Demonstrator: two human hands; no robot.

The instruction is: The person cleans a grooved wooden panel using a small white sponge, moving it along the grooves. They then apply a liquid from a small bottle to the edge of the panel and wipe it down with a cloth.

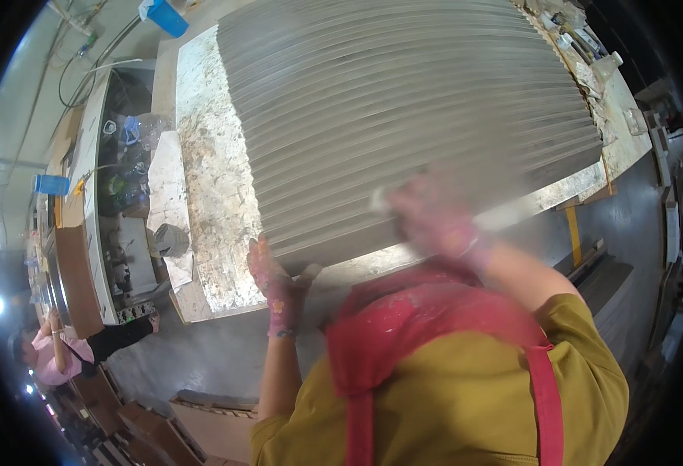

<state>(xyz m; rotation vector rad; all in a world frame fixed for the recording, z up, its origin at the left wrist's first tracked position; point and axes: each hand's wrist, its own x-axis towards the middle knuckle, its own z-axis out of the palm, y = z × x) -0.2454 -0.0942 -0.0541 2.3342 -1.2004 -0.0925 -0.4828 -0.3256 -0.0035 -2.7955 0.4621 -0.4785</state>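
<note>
A large grey panel with parallel ridges [404, 101] lies on the work table. My left hand [275, 283], in a pinkish glove with a flower pattern, rests against the panel's near left corner. Its fingers stretch up along the left edge and the thumb stands apart at the front edge. Over the panel's near side is my right hand [435, 217], gloved too and smeared by motion. Its fingers look closed around a small pale thing [379, 200], too blurred to name.
The table's pale, stained top [209, 171] shows left of the panel. A grey roll [171, 240] sits on a white sheet there. Beyond are plastic bottles [128, 175] and a blue container [164, 17]. At far left, another person [62, 357] wears pink. Clutter lines the right edge.
</note>
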